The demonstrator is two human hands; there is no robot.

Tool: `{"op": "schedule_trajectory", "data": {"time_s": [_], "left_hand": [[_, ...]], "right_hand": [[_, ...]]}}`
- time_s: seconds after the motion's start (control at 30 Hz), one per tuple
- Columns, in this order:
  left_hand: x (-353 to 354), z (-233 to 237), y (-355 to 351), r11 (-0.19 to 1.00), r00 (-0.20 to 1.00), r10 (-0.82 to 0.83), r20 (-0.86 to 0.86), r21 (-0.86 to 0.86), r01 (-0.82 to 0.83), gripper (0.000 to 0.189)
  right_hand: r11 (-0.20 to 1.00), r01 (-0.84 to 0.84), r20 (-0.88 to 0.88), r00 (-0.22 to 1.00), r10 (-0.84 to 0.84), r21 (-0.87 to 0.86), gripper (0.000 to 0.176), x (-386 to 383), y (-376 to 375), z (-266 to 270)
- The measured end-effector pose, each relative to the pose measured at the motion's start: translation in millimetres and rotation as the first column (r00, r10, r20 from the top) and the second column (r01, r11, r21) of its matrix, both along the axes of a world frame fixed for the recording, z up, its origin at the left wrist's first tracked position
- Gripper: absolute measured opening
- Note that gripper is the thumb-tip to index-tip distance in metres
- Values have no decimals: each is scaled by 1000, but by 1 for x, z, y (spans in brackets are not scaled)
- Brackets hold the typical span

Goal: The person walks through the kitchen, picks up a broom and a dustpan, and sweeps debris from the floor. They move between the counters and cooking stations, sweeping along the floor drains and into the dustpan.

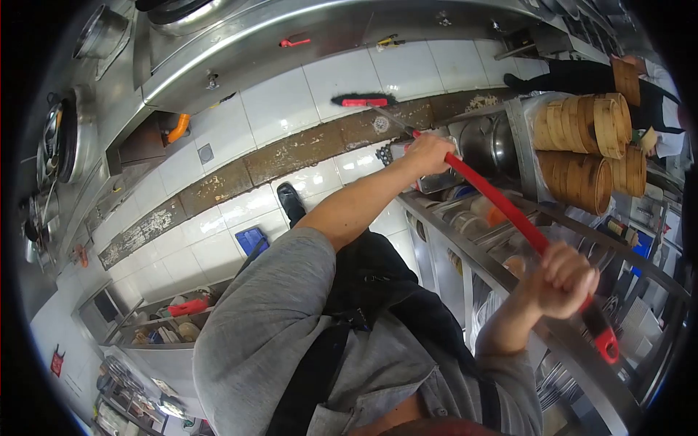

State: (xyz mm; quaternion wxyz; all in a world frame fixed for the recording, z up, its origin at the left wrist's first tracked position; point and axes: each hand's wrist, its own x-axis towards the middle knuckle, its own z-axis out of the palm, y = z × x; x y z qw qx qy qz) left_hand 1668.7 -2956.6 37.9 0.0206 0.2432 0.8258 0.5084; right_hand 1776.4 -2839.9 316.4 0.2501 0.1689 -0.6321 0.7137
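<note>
A long-handled floor brush with a red handle (502,203) runs diagonally across the view. Its red head with dark bristles (365,102) rests on the white tiled floor beside a brown drain cover strip. My left hand (430,154) is closed around the middle of the handle, arm stretched forward. Higher up, close to the handle's end with its hanging hole, my right hand (563,282) is wrapped round it. Bristle tips are partly lost in shadow.
Stacked bamboo steamers (578,127) stand at right, beyond a metal rack (465,243) holding dishes. Another person's dark trouser leg (556,76) shows at the upper right. Steel stoves (218,54) line the far side. A blue object (251,240) lies near my shoe (291,200).
</note>
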Motion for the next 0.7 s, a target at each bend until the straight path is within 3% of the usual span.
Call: {"op": "schedule_trajectory", "data": {"time_s": [0.07,0.13,0.17,0.2,0.27,0.3,0.33,0.4,0.43,0.47,0.5,0.53,0.57,0.7], "left_hand": [[2,19,-13,998,1000,-27,0,-61,27,27],[3,24,-28,980,964,196,-178,-10,-201,26],[-5,19,-42,972,952,234,-198,23,-234,26],[-15,0,-54,959,943,283,-176,78,-273,26],[-38,-41,-81,940,929,334,-159,-13,-340,28],[-38,-55,-92,940,946,321,-53,-104,-325,27],[-40,-64,-99,934,948,316,50,-189,-301,26],[-24,-72,-88,943,956,290,43,-184,-278,25],[-9,-49,-85,954,954,277,116,-154,-258,23],[4,-51,-75,976,965,219,145,-39,-216,22],[13,-60,-57,974,974,225,-16,6,-224,23],[20,-66,-43,970,975,216,-53,123,-209,24],[25,-53,-36,979,982,182,57,85,-186,25],[9,2,-12,978,978,207,-8,-28,-207,26]], "right_hand": [[991,-135,-103,986,132,-20,27,7,-5,13],[991,-133,-96,986,133,8,28,10,-21,10],[991,-129,-83,988,131,37,30,11,-33,7],[998,7,35,999,-10,67,28,12,-48,-4],[970,57,73,994,-76,236,25,-8,-67,-49],[957,95,65,991,-117,275,25,-17,-71,-72],[985,-61,182,983,31,164,30,-23,-74,-69],[993,-33,158,987,14,113,30,-20,-72,-55],[995,-30,153,988,15,99,30,-13,-61,-43],[999,-25,157,987,19,37,31,-11,-61,-27],[998,-63,127,990,65,-17,31,-10,-56,-14],[998,-50,53,997,52,-50,30,-8,-50,-8],[993,-59,20,998,62,-100,28,-6,-44,0],[991,-22,-65,998,13,-134,30,14,-25,27]]}}
